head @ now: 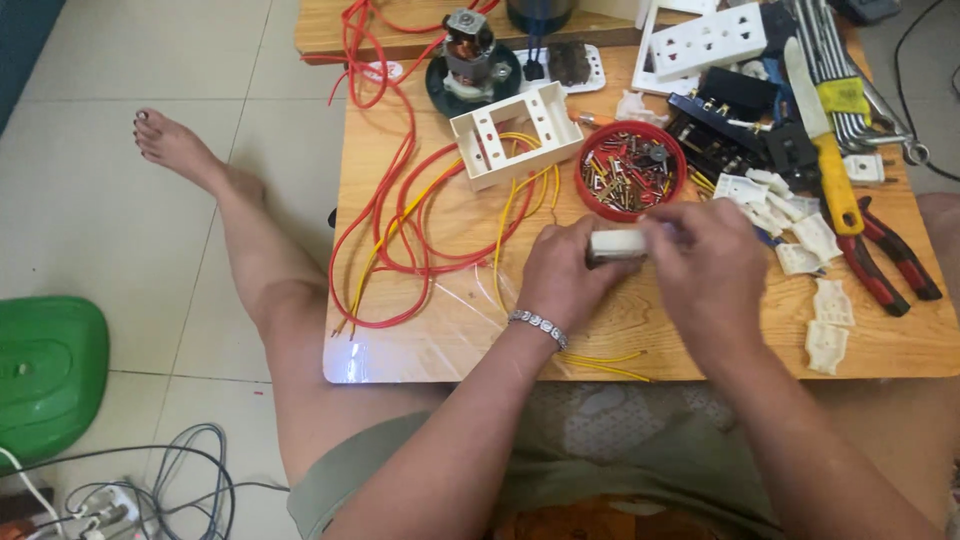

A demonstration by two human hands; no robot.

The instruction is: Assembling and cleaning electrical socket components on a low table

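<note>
While both hands pinch the small white socket part (616,243) above the bench (480,340), left hand (572,272) steadying and right hand (706,262) working its end, best keep it level, clear of loose white pieces (815,240), red screw bowl (630,170), wires (400,220) beyond.

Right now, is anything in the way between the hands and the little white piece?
No. The left hand and the right hand both already hold the small white block directly, just in front of the red bowl of screws. Nothing visible sits between them.
</note>
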